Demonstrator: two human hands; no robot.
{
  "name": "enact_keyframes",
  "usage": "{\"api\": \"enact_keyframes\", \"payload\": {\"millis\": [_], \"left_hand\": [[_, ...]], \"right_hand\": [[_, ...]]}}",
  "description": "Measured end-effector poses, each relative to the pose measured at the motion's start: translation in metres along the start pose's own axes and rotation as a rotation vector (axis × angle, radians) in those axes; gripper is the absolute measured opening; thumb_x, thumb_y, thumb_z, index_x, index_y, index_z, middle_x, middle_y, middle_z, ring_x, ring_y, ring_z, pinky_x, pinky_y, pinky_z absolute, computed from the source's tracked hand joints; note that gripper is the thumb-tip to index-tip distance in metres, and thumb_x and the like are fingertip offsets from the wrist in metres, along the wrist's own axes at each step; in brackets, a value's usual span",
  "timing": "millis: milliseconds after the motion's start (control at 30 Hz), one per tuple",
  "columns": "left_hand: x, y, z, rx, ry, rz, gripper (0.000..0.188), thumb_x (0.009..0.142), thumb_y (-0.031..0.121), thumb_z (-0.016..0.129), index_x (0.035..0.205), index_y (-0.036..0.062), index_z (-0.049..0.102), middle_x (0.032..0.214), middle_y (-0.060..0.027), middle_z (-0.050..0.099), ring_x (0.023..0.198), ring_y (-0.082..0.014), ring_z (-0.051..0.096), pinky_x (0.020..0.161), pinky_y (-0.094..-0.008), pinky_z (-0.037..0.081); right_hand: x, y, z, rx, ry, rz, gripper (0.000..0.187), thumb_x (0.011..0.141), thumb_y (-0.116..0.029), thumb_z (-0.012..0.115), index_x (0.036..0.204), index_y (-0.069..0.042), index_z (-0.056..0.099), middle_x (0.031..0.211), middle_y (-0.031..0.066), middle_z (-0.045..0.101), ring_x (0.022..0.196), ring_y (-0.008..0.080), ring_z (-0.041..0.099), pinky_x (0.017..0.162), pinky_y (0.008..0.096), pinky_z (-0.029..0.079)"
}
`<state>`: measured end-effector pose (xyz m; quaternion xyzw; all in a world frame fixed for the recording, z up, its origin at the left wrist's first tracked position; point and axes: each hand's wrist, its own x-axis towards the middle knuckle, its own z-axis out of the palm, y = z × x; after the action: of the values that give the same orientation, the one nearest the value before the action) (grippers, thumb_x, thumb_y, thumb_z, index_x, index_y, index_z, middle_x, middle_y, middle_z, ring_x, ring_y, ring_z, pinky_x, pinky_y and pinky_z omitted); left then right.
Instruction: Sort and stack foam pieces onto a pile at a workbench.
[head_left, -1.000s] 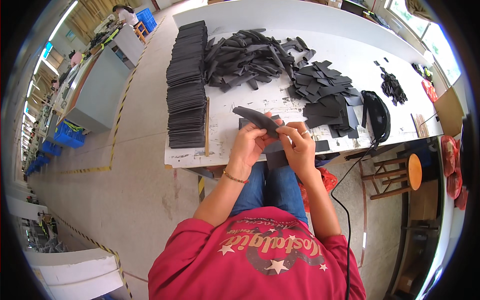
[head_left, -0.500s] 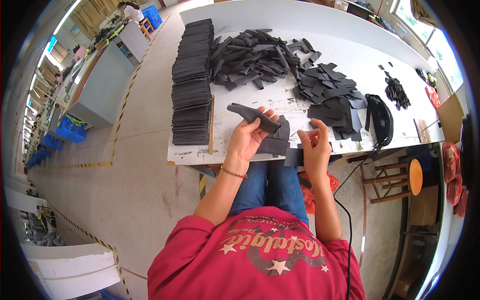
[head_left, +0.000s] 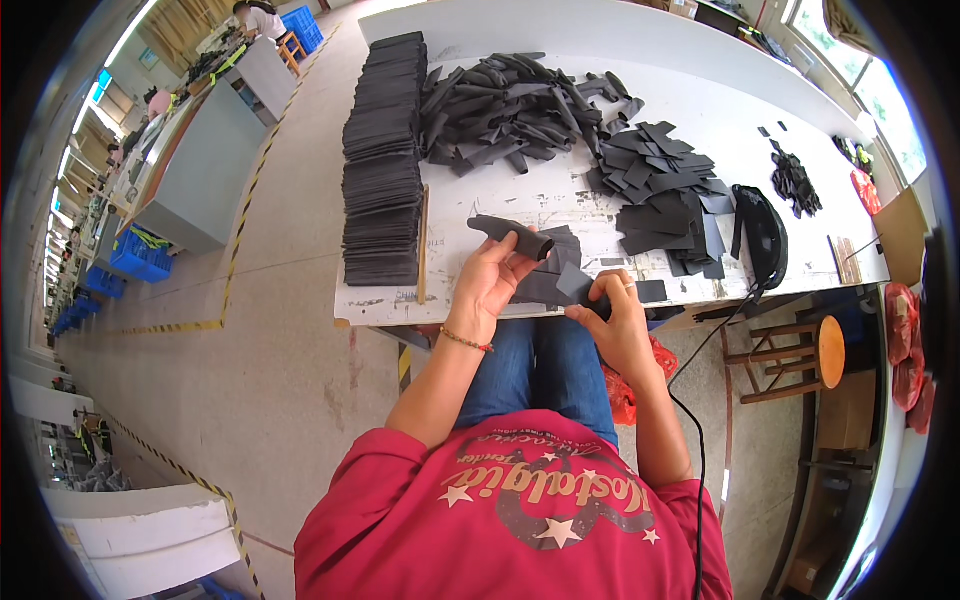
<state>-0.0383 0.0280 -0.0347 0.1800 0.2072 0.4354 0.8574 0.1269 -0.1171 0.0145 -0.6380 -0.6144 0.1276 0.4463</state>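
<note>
My left hand (head_left: 484, 288) is closed around a folded, tube-like piece of black fabric (head_left: 508, 236), held above the near edge of the table. Its open end points toward my right hand (head_left: 622, 328), which pinches a small flat dark grey rectangular piece (head_left: 573, 281) between thumb and fingers. The rectangle is tilted up and stands just apart from the tube's end. Beneath the hands, several flat black pieces (head_left: 545, 288) lie at the table's front edge, partly hidden.
On the white table (head_left: 730, 115) stand a long row of stacked black pieces (head_left: 383, 180), a heap of rolled black pieces (head_left: 505, 105) and a pile of dark rectangles (head_left: 660, 185). Farther right are a black pouch (head_left: 765, 240) and small black parts (head_left: 793, 185). A wooden stool (head_left: 829, 352) stands right.
My right hand has moved left and slightly down, bringing the grey rectangle close to the tube's end and tilting it. The left hand's tube has shifted slightly down.
</note>
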Motion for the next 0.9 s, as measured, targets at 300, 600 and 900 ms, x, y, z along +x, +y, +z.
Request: {"api": "enact_keyframes", "payload": {"millis": [300, 600, 900], "left_hand": [[-0.005, 0.002, 0.006, 0.009, -0.002, 0.020, 0.021, 0.097, 0.008, 0.052, 0.114, -0.0039, 0.055, 0.120, -0.0204, 0.059, 0.111, -0.0354, 0.061, 0.095, -0.0492, 0.055], [-0.012, 0.005, 0.016, 0.051, -0.024, 0.071, 0.021, 0.098, 0.010, 0.051, 0.115, -0.0031, 0.053, 0.119, -0.0197, 0.060, 0.104, -0.0326, 0.064, 0.090, -0.0476, 0.057], [-0.017, 0.006, 0.021, 0.048, -0.001, 0.067, 0.020, 0.098, 0.009, 0.050, 0.114, -0.0037, 0.052, 0.118, -0.0200, 0.061, 0.105, -0.0356, 0.064, 0.089, -0.0480, 0.057]], "right_hand": [[0.010, -0.022, -0.002, 0.045, 0.120, 0.070, 0.048, 0.064, -0.006, 0.082, 0.108, -0.003, 0.062, 0.100, 0.0110, 0.061, 0.092, 0.0259, 0.058, 0.083, 0.0331, 0.048], [0.008, -0.020, 0.003, 0.110, 0.144, 0.093, 0.043, 0.062, -0.004, 0.084, 0.101, -0.002, 0.066, 0.098, 0.0102, 0.063, 0.089, 0.0242, 0.060, 0.080, 0.0324, 0.049], [0.010, -0.027, 0.005, 0.061, 0.146, 0.035, 0.034, 0.065, -0.006, 0.084, 0.096, -0.003, 0.070, 0.092, 0.0093, 0.062, 0.088, 0.0223, 0.060, 0.076, 0.0315, 0.049]]}}
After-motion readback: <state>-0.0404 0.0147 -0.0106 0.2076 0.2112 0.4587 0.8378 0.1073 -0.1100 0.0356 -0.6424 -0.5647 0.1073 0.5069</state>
